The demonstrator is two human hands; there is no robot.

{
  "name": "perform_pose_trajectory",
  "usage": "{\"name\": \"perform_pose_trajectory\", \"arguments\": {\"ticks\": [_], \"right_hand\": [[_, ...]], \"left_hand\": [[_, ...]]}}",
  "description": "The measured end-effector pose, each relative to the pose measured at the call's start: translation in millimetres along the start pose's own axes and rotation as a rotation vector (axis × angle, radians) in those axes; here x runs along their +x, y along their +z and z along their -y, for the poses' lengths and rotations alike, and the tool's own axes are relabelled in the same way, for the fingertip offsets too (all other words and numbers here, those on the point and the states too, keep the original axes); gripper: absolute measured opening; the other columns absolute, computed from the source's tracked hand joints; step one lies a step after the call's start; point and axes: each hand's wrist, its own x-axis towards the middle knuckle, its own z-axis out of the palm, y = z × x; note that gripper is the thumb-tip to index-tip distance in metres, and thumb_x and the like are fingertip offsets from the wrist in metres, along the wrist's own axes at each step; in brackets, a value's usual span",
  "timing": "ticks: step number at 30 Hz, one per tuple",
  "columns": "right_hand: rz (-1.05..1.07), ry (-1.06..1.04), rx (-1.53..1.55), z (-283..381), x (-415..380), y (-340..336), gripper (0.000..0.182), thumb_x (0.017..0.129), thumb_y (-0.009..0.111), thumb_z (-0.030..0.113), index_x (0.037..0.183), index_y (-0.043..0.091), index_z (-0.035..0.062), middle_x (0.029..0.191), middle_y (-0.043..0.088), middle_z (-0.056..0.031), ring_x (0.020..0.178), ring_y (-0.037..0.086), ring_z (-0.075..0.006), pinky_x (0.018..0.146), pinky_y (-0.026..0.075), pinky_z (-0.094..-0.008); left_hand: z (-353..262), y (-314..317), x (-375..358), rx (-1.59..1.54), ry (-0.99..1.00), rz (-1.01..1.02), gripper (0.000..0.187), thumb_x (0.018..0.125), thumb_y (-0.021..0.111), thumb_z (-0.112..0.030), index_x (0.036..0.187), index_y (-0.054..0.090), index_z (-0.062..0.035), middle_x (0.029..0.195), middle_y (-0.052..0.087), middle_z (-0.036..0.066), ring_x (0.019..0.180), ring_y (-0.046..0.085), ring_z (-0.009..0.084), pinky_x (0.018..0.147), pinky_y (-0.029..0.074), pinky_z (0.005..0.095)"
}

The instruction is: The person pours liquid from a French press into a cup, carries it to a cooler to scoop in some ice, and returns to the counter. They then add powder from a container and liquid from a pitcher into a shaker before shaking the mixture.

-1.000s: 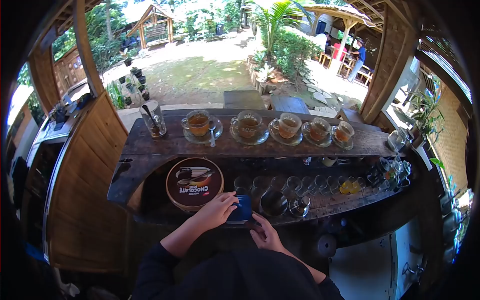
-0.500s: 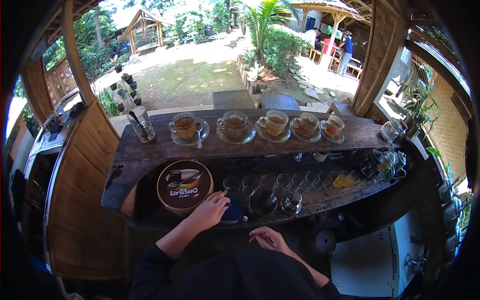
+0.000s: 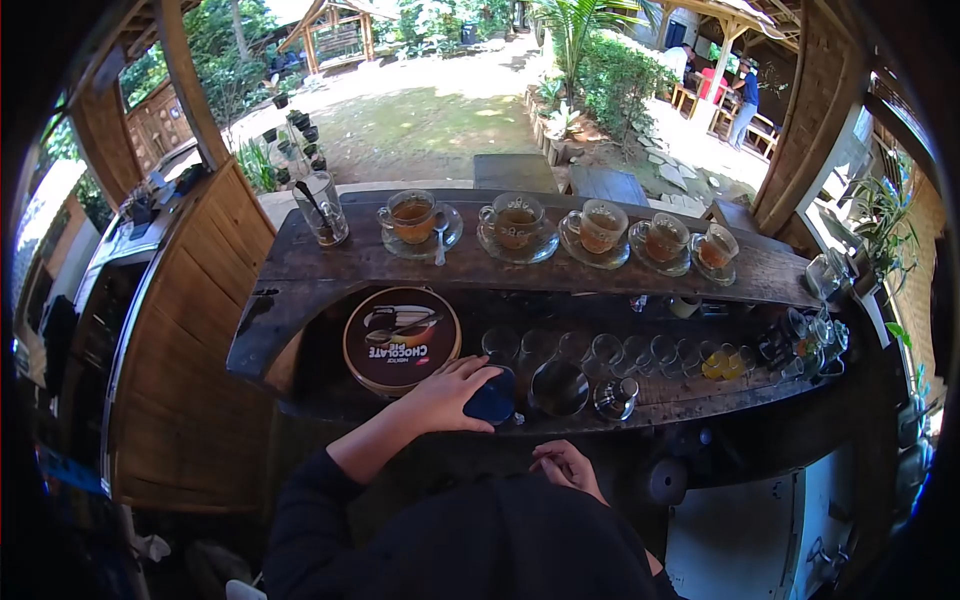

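My left hand (image 3: 452,394) spans a dark blue flat object (image 3: 494,394) on the lower shelf, thumb along its near edge and fingers over its far edge. Just left of that hand sits a round brown tin (image 3: 400,338) lettered "chocolate pie", upside down from here. My right hand (image 3: 565,464) is held close to my body below the shelf edge, its fingers curled and nothing showing in them. A dark round bowl (image 3: 559,388) and a small shiny metal vessel (image 3: 615,399) stand right of the blue object.
Several glass cups of tea (image 3: 517,222) on saucers line the upper counter (image 3: 350,262), with a spoon (image 3: 440,240) on one saucer. A tall glass (image 3: 322,208) stands at the left end. Several glasses (image 3: 607,350) fill the lower shelf. People (image 3: 745,100) are at a far table.
My left hand has opened wider and shifted from resting on the blue object to gripping across it. The view has turned, moving the counter rightward and up. My right hand stays curled.
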Motion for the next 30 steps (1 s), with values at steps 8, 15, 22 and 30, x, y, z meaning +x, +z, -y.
{"name": "perform_pose_trajectory", "arguments": {"ticks": [8,15,22,30], "right_hand": [[0.004,0.1,0.054,-3,0,0,0.016,0.091,0.049,0.002,0.105,0.054,-0.0023,0.099,0.057,-0.0092,0.087,0.061,-0.015,0.075,0.048,-0.0258],[0.011,0.133,0.052,-3,0,-3,0.017,0.092,0.049,0.006,0.106,0.054,-0.0018,0.096,0.058,-0.0077,0.087,0.06,-0.0134,0.074,0.047,-0.0257],[0.027,0.178,0.05,-9,1,-6,0.018,0.093,0.05,0.008,0.107,0.055,-0.0018,0.098,0.059,-0.0078,0.088,0.06,-0.013,0.077,0.047,-0.0256],[0.041,0.215,-0.01,-8,3,-7,0.021,0.093,0.052,0.01,0.109,0.056,-0.0011,0.093,0.062,-0.0073,0.087,0.059,-0.0116,0.078,0.047,-0.0251]], "left_hand": [[1,5,3,-0.045,-0.028,0.007,0.085,0.064,0.077,-0.045,0.131,0.039,-0.0098,0.135,0.037,0.02,0.126,0.035,0.0388,0.104,0.031,0.0452],[-1,5,3,-0.079,-0.019,-0.036,0.081,0.065,0.077,-0.046,0.128,0.043,-0.0092,0.133,0.038,0.018,0.125,0.036,0.038,0.101,0.034,0.0446],[-2,11,3,0.036,0.067,-0.098,0.065,0.069,0.074,-0.044,0.122,0.051,-0.0141,0.131,0.038,0.019,0.122,0.038,0.0381,0.1,0.034,0.0462],[-3,16,4,0.071,0.091,-0.145,0.056,0.073,0.07,-0.043,0.119,0.054,-0.0143,0.132,0.036,0.021,0.125,0.034,0.0398,0.101,0.033,0.0472]]}}
